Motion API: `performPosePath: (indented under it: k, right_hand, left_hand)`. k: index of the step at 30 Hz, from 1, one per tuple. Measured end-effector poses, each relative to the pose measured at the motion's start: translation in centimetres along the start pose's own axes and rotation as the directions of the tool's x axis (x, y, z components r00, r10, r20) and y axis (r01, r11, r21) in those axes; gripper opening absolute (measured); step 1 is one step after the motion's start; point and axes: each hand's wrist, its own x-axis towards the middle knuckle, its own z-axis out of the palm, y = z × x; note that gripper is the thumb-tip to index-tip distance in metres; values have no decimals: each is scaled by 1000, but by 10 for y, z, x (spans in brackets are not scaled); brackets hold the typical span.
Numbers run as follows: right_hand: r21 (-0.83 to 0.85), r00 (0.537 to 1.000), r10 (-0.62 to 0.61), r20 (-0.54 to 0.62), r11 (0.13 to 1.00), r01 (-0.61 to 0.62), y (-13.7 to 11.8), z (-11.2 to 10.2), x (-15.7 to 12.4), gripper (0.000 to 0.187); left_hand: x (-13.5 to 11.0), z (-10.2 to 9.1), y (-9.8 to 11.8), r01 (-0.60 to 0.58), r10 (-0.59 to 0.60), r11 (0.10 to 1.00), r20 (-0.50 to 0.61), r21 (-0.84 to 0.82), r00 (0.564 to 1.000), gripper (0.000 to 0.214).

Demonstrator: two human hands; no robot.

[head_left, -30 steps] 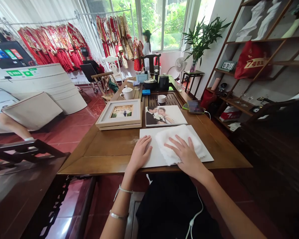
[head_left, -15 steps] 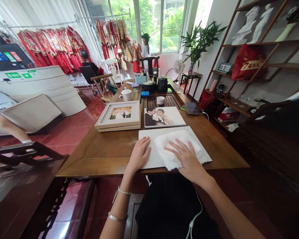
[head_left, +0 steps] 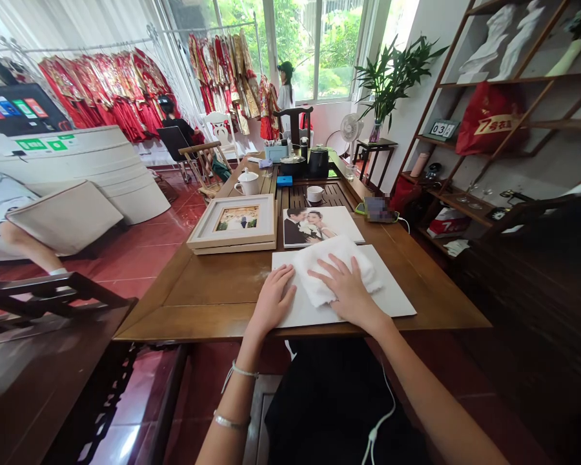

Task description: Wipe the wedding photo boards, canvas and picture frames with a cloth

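Observation:
A white board [head_left: 397, 298] lies flat at the near edge of the wooden table [head_left: 213, 290]. My right hand [head_left: 346, 290] presses flat, fingers spread, on a folded white towel [head_left: 336, 261] that rests on the board's far half. My left hand [head_left: 274, 300] lies flat with fingers stretched on the board's left edge, holding it down. Just beyond the board lies a wedding photo print [head_left: 319, 225], and to its left a stack of framed photos [head_left: 235, 223].
A tea tray with a white cup [head_left: 314, 193], teapot [head_left: 248, 183] and kettles [head_left: 318, 159] fills the table's far end. A phone [head_left: 378, 208] lies at the right. Shelves stand right, red garments hang on racks behind, people sit and stand in the room.
My right hand has pushed the towel away and to the left across the board, toward the photo print. My left hand stays on the board's left edge.

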Motion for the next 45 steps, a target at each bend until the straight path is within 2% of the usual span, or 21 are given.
performPosePath:
  k: [6,9,11,14,19,27,31,34,38,45]
  right_hand:
    - [48,991,-126,44,991,124,-17,-12,-64,90]
    - [67,987,-154,48,986,150,-21,-16,-80,92]
    - [85,988,-149,47,986,145,-20,-17,-81,93]
    - [97,994,-105,27,990,102,-17,-13,-70,93]
    - [62,998,-7,-56,998,10,-13,-1,-35,81]
    - [20,991,124,-48,992,-123,-4,9,26,66]
    - [-13,989,133,-69,991,-134,-4,11,33,64]
    - [-3,995,60,-80,998,-60,-4,11,21,68]
    - [46,997,-39,-69,998,42,-5,4,-12,75]
    - [98,994,-105,15,990,103,-21,-11,-69,91]
  left_hand:
    - [0,1,0,-8,8,1000,-14,-1,1000,39]
    - [0,0,2,11,-11,1000,-11,-3,1000,39]
    - [0,-1,3,20,-20,1000,-4,-4,1000,39]
    - [0,-1,3,19,-19,1000,15,6,1000,40]
    - [0,-1,1,2,-2,1000,-4,11,1000,38]
    - [0,-2,0,-7,7,1000,1,2,1000,40]
    - [0,-1,-1,-10,10,1000,1,-4,1000,40]
    - [0,0,0,5,-5,1000,2,2,1000,40]
    - [1,1,0,2,-2,1000,-11,0,1000,37]
    - [0,1,-2,1,-1,1000,-5,-15,1000,43]
